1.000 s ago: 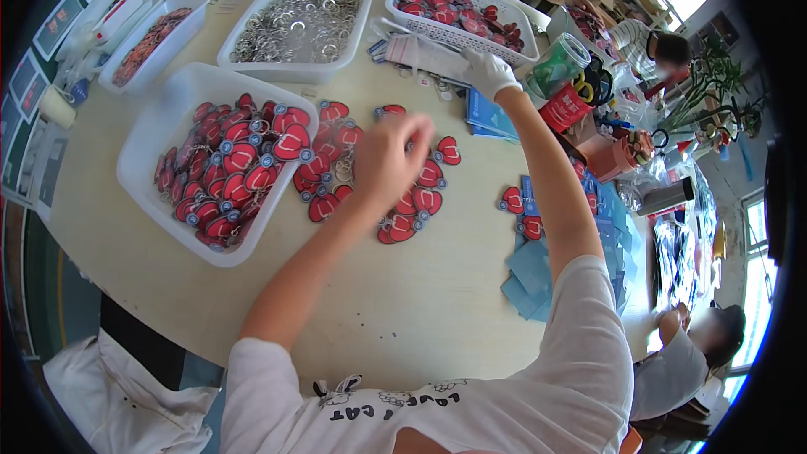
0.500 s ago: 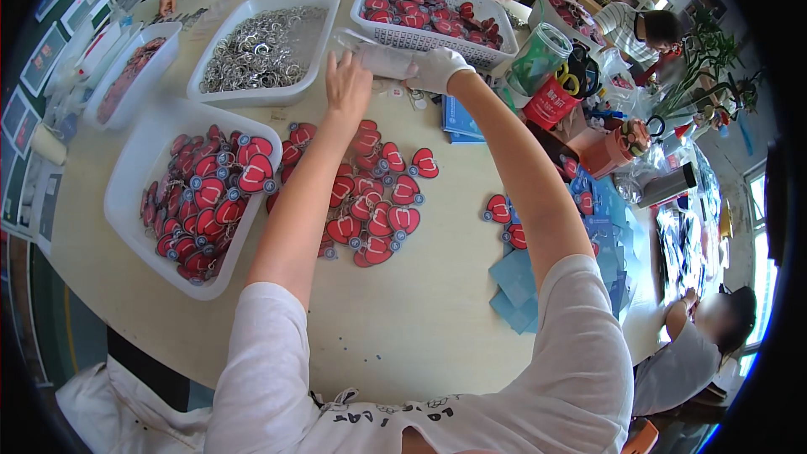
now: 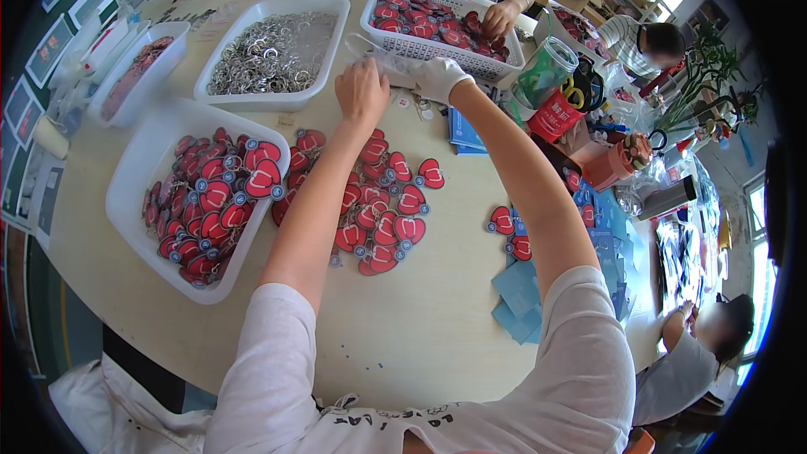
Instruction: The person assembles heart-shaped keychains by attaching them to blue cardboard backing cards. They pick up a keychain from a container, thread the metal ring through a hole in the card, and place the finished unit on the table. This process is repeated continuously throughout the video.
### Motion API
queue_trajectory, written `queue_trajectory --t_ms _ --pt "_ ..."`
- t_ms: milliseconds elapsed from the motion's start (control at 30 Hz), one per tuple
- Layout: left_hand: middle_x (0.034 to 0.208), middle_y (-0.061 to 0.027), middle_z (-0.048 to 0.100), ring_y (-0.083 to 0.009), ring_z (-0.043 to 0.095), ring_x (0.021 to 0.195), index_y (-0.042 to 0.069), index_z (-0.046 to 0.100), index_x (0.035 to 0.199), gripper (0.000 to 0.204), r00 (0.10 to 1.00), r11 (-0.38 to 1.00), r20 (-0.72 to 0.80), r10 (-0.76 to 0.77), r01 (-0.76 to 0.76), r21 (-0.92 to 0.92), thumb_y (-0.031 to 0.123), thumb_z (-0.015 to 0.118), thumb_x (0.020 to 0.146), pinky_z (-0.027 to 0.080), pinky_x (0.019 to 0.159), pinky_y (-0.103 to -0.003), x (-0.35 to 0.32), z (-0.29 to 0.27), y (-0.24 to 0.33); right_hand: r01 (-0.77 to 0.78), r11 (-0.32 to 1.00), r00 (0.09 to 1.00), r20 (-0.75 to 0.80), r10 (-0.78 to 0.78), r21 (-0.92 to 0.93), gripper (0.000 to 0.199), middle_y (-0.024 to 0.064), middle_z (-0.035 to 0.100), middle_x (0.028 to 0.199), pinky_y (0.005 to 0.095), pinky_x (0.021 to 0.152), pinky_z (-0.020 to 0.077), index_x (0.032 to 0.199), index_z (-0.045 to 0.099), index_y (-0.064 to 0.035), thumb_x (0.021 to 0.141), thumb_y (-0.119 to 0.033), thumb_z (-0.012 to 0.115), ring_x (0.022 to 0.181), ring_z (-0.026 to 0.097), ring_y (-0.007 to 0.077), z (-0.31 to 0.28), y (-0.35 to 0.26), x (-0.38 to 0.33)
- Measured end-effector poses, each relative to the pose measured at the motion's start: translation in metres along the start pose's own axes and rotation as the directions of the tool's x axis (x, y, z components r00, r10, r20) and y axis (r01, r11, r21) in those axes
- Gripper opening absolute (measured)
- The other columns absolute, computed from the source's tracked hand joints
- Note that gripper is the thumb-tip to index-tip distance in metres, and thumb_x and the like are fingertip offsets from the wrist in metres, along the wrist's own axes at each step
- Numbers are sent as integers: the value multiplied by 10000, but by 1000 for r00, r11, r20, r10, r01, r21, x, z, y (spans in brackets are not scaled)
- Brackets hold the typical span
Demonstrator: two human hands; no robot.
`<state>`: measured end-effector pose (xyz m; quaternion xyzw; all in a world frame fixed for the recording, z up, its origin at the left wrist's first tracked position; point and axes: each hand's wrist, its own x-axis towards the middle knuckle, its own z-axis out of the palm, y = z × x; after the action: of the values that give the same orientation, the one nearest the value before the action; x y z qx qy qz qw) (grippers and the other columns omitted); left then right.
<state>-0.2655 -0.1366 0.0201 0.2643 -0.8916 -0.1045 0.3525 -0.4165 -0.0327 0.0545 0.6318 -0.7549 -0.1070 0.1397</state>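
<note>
Both my arms reach toward the far side of the table, with a clear plastic bag (image 3: pixel 398 72) stretched between my hands. My bare left hand (image 3: pixel 363 91) is closed at the bag's left part, its fingertips partly hidden behind the hand. In a white glove, my right hand (image 3: pixel 440 80) grips the bag's right end. Small pale round pieces (image 3: pixel 403 102) lie on the table just below the bag. Many red keychains (image 3: pixel 384 217) with small blue round tags are piled under and beside my left forearm. Similar red keychains (image 3: pixel 502 220) lie by my right forearm.
A white bin of red keychains (image 3: pixel 118 193) stands left, a bin of metal rings (image 3: pixel 206 84) beyond it. A white basket (image 3: pixel 514 60) holds red pieces; a co-worker's hand (image 3: pixel 502 17) reaches in. Blue cards (image 3: pixel 517 290), a red container (image 3: pixel 555 109) and scissors (image 3: pixel 574 94) are right.
My left hand has turned and curled its fingers more, staying on the bag. The bag looks more crumpled between my hands. Across the table, a co-worker's hand has gone into the white basket.
</note>
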Motion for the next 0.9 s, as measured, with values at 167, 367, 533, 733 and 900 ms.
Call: queue_trajectory --t_ms 167,367,533,733,900 --pt "831 -141 638 -349 633 806 47 484 958 253 964 950 -136 -228 190 -248 110 641 770 487 677 -481 16 14 -8 59 990 997 -35 -64 -127 222 143 670 740 406 571 549 1029 592 -68 845 -174 526 669 678 312 -6 -7 0" --pt "831 -157 634 -358 627 820 39 487 940 245 927 882 -107 -359 299 -366 91 640 756 482 690 -476 15 31 -24 73 995 996 55 -70 -72 197 157 671 786 441 628 539 1004 603 -76 881 -196 507 718 676 322 -58 21 -23" --pt "1095 -142 597 -278 557 1073 -4 525 1100 278 942 832 -294 -163 -29 -554 145 582 872 421 915 -395 -4 5 -12 -14 946 989 -135 61 323 250 219 624 749 460 661 491 1037 587 -56 861 -233 565 714 627 388 -126 14 -71" --pt "1207 -75 562 -159 517 1140 -14 499 1231 344 960 -370 258 107 280 -886 161 550 939 385 992 -320 -61 -113 78 8 522 987 -92 134 853 235 82 598 744 311 646 460 995 600 16 869 -175 548 671 552 159 -156 -10 -151" --pt "1106 -55 628 -136 598 979 -3 496 1227 411 889 163 413 195 386 -908 101 660 865 459 875 -291 -146 -187 99 -46 367 979 -32 201 929 277 74 601 739 279 638 478 984 617 16 879 -236 574 663 565 137 -167 -101 -244"
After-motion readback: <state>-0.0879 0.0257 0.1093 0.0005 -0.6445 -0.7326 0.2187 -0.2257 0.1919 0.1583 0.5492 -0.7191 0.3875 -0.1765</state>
